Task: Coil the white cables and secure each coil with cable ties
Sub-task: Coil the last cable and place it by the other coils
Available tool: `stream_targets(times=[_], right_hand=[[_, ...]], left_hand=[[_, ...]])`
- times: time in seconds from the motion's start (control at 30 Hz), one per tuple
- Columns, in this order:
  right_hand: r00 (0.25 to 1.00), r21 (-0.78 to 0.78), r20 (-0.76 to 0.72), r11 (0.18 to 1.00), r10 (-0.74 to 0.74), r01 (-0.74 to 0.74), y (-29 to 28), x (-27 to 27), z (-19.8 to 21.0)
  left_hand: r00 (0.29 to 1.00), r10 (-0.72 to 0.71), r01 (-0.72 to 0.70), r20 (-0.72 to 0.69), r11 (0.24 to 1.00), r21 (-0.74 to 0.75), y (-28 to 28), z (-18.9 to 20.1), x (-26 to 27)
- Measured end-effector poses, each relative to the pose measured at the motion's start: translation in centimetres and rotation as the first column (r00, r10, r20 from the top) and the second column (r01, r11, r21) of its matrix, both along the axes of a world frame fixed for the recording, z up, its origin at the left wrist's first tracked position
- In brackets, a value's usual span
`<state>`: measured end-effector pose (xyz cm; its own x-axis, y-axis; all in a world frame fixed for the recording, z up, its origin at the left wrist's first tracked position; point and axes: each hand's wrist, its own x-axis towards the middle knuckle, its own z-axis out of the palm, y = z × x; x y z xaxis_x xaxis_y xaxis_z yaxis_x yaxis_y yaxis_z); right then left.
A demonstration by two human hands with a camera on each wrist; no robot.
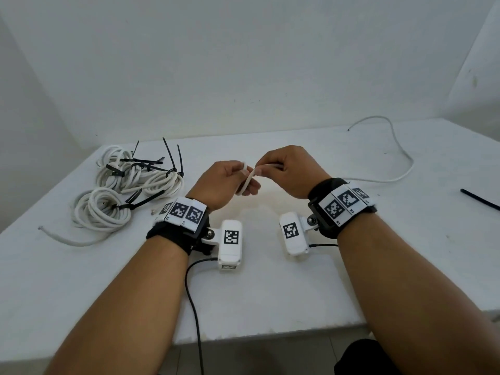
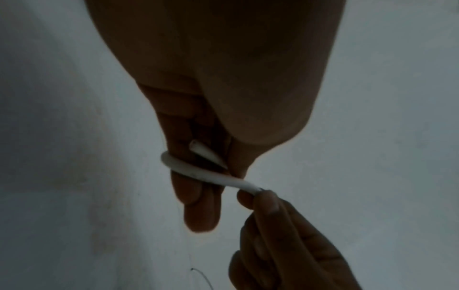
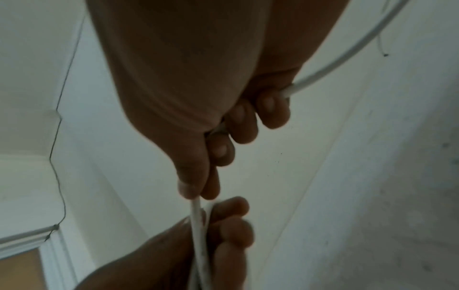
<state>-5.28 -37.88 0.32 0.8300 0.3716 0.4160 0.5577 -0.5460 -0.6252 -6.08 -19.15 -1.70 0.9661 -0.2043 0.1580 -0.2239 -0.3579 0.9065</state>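
Now both hands pinch the cable above the surface; left hand keeps the first loop, right hand feeds slack; finished coils wait far left.

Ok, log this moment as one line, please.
stage: starting first loop of loose white cable | left hand: holds loop | right hand: pinches cable | tied coils: table's left | spare cable tie: right

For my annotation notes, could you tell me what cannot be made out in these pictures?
- Head view: the right hand covers the white cable inside its grip.
- Head view: how many tied coils there are; they overlap.
- Head view: the loose black cable tie is cut off by the right edge.
- Left wrist view: dark; the left hand hides the loop's far side.
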Motion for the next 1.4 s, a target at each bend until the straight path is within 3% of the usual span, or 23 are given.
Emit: stream_targets(times=[0.07,0.13,0.23,0.33,0.47,0.6,0.77,0.83,0.9,0.97,1.03,1.2,1.27,1.4], right_hand=[[1.0,0.116,-0.004,0.993,-0.019,0.02,-0.2,0.2,-0.2],[1.0,0.252,-0.022,0.968,-0.014,0.019,-0.3,0.2,0.1],[0.999,0.44,-0.037,0.898,0.033,-0.014,-0.5,0.3,0.3],[0.995,0.517,-0.06,0.855,0.079,-0.037,-0.5,0.5,0.3],[0.976,0.42,-0.188,0.907,0.111,-0.022,-0.4,0.9,-0.6],[0.946,0.123,-0.309,0.991,0.094,-0.058,0.8,0.3,-0.8],[0.937,-0.224,-0.34,0.962,0.076,-0.159,2.3,-0.6,-0.3],[0.938,-0.298,-0.336,0.935,0.086,-0.192,2.5,-1.1,-0.1],[0.958,-0.348,-0.271,0.919,0.09,-0.185,2.2,-1.2,0.1],[0.981,-0.348,-0.18,0.928,0.077,-0.137,1.6,-1.2,0.3],[0.99,-0.257,-0.132,0.963,0.049,-0.082,1.1,-1.2,0.5],[0.996,-0.051,-0.063,0.997,0.056,-0.059,0.1,-1.4,0.9],[0.998,-0.005,-0.008,0.998,0.062,-0.062,-0.4,-1.4,1.0],[0.998,0.083,0.048,0.996,0.037,-0.041,-1.2,-1.2,1.4]], left_hand=[[0.992,-0.089,0.083,-0.084,0.994,-0.073,-0.4,0.5,-0.6],[0.976,-0.154,0.111,-0.157,0.961,-0.254,-0.9,0.8,-1.1],[0.951,-0.248,0.102,-0.185,0.816,-0.569,-1.3,1.2,-1.7],[0.928,-0.347,0.128,-0.136,0.639,-0.759,-1.5,1.1,-2.1],[0.915,-0.396,0.151,-0.075,0.509,-0.847,-2.0,1.2,-2.7],[0.971,-0.236,0.083,-0.033,0.466,-0.881,-2.5,1.8,-2.4],[0.995,0.095,-0.053,-0.001,0.548,-0.835,-1.9,1.1,-1.2],[0.98,0.197,-0.1,0.039,0.644,-0.759,-1.5,0.7,-0.8],[0.962,0.251,-0.14,0.107,0.79,-0.597,-1.1,0.3,-0.6],[0.95,0.244,-0.164,0.196,0.921,-0.353,-1.0,0.2,-0.6],[0.958,0.159,-0.129,0.237,0.982,-0.135,-0.9,0.2,-0.8],[0.992,-0.037,0.016,0.118,0.985,0.169,-1.3,0.8,-1.6],[0.994,-0.097,0.09,0.05,0.988,0.127,-1.4,0.9,-1.9],[0.976,-0.19,0.168,-0.104,0.968,-0.189,-1.8,1.0,-2.0]])
